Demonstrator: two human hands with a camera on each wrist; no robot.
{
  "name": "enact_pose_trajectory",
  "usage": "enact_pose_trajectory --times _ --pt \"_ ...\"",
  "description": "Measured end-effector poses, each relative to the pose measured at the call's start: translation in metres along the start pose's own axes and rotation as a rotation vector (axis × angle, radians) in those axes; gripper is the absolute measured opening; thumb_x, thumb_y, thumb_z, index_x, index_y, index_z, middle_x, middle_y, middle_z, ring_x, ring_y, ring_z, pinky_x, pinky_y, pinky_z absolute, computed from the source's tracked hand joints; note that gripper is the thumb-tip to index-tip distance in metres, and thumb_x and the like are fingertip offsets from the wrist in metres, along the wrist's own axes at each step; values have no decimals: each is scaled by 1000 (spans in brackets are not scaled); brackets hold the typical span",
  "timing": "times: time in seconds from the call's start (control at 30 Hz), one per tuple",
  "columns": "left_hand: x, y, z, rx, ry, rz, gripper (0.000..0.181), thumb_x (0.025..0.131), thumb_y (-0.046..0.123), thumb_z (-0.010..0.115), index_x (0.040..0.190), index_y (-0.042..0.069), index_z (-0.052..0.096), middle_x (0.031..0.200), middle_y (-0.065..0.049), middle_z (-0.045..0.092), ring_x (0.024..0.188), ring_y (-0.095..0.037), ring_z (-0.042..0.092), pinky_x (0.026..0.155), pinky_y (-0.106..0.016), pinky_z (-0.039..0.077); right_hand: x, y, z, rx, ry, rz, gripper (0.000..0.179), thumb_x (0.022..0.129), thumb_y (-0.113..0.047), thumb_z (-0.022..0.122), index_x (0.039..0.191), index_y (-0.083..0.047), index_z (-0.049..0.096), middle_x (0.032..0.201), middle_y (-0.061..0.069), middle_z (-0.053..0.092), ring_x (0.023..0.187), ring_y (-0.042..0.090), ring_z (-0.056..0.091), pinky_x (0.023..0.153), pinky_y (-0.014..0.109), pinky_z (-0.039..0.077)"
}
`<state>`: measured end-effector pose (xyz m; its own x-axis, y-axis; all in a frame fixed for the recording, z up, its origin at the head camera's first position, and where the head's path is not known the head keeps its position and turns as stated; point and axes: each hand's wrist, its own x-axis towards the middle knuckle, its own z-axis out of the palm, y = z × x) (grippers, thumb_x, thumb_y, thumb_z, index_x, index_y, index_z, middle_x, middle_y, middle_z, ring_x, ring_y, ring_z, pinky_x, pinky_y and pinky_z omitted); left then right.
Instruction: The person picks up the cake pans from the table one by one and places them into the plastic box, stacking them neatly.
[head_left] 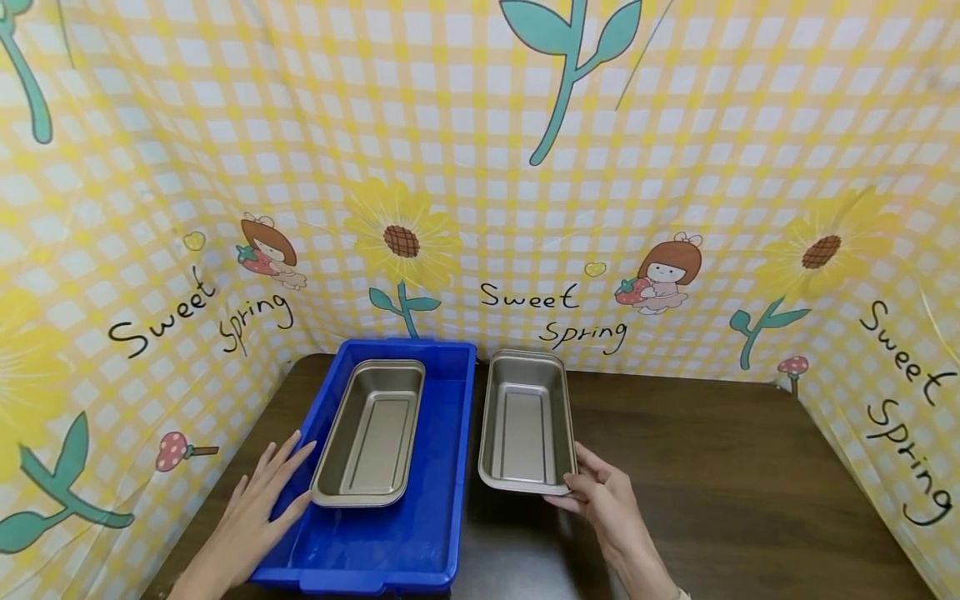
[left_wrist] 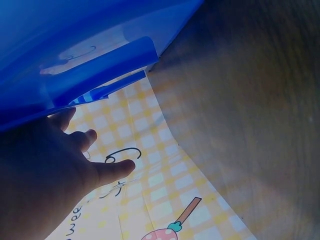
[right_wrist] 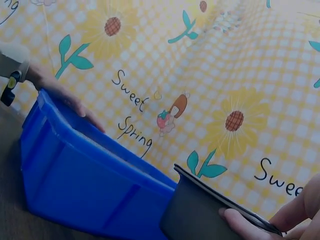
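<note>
A bronze-grey metal loaf pan (head_left: 378,442) lies inside a blue plastic bin (head_left: 427,533), toward its left side. My left hand (head_left: 258,508) reaches over the bin's left wall with its fingers spread and straight, the thumb tip right at the pan's near left corner. In the left wrist view, the fingers (left_wrist: 117,171) extend beside the blue wall. To the right of the bin is another loaf pan (head_left: 525,433), its rim showing a double line in the right wrist view. My right hand (head_left: 603,504) pinches that pan's near right corner, thumb on the rim and fingers underneath.
The bin stands on a dark brown wooden table (head_left: 720,475), which extends to the right of the second pan. Yellow checked cloth (head_left: 480,167) with flower and girl prints hangs at the back and both sides.
</note>
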<state>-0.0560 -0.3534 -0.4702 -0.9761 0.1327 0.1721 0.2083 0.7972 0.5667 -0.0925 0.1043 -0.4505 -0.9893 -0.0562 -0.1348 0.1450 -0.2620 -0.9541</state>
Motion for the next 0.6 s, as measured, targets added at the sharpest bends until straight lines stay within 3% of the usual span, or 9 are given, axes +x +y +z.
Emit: enact_pose_trajectory --times 0.6 --pt "0 2 -1 -4 -1 0 63 109 33 60 165 17 37 175 -15 18 160 -49 1 110 -87 0 0 -25 31 39 -28 -26 59 97 14 49 155 15 39 147 42 49 107 37 72 81 40 63"
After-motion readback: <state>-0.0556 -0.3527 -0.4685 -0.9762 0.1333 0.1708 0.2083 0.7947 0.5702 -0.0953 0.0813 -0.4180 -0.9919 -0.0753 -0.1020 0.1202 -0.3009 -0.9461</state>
